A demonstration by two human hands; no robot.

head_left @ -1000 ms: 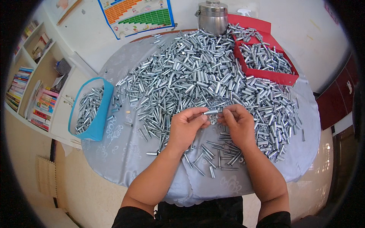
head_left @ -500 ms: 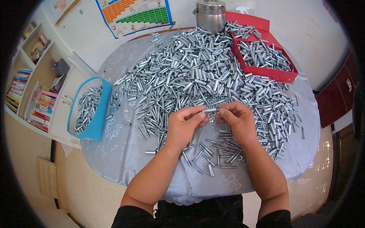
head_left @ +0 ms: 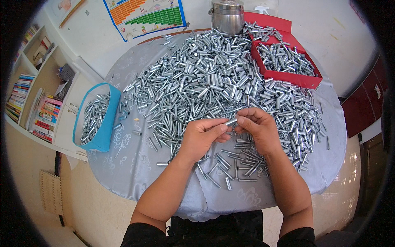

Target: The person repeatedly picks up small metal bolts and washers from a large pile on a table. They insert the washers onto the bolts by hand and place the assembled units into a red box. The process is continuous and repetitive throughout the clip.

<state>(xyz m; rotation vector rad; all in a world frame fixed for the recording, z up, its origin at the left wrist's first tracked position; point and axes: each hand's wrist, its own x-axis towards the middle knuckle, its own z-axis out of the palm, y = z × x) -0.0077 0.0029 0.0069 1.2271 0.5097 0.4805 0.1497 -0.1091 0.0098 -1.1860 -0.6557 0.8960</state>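
Observation:
A short silvery metal sleeve (head_left: 231,122) is held between both hands above the near side of a big heap of metal parts (head_left: 205,82). My left hand (head_left: 204,135) pinches its left end between thumb and fingers. My right hand (head_left: 260,128) closes on the other end, thumb against fingertips. Whether a bolt sits inside the sleeve is hidden by the fingers. Below the hands lie loose bolts (head_left: 224,162) and small nuts or washers, spread on the grey patterned tablecloth (head_left: 140,173).
To the left stands a blue bin (head_left: 110,119) with metal parts in it. A red box (head_left: 288,78), also filled with parts, is at the far right. Behind the heap is a steel pot (head_left: 227,18). A bookshelf (head_left: 39,78) lines the left wall.
The sleeve has tilted, its left end now lower. My left hand has shifted slightly right and down, closer to my right hand.

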